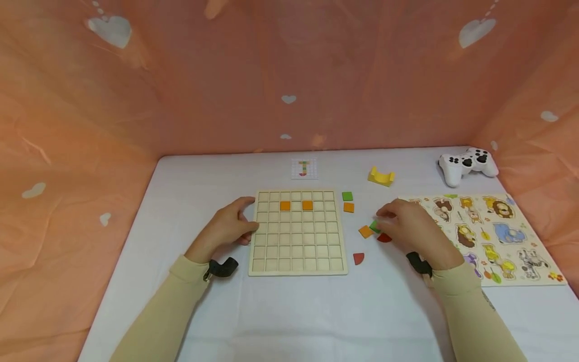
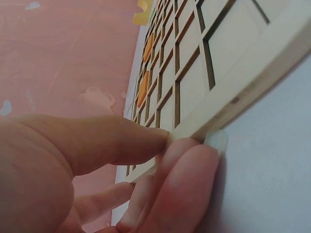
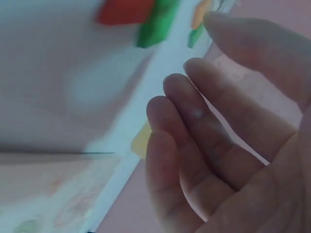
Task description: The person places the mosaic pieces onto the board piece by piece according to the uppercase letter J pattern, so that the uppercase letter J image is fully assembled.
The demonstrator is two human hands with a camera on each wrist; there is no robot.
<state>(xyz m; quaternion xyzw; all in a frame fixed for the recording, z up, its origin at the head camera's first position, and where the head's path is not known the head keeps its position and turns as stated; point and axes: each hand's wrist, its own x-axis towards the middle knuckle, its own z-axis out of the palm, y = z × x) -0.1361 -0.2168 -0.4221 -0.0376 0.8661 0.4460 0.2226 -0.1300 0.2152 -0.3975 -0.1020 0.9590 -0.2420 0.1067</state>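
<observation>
A pale wooden grid board (image 1: 296, 251) lies on the white table, two orange square tiles (image 1: 285, 205) set in its second row from the top. At its left edge my left hand (image 1: 226, 224) grips the rim, thumb (image 2: 141, 143) against the frame and fingertips along the side. Over the loose tiles to the right hovers my right hand (image 1: 409, 229), fingers slightly bent, thumb apart, nothing held. Nearest it are a green tile (image 1: 374, 226) and a red quarter-circle (image 1: 385, 238), both partly covered in the head view; an orange tile (image 1: 366, 232) lies beside them.
Right of the board are another green tile (image 1: 347, 196), an orange tile (image 1: 349, 207) and a red quarter-circle (image 1: 359, 258). A pattern card (image 1: 304, 169) lies behind it. Further right are a yellow curved block (image 1: 381, 177), a white game controller (image 1: 468, 164) and an animal puzzle board (image 1: 485, 239).
</observation>
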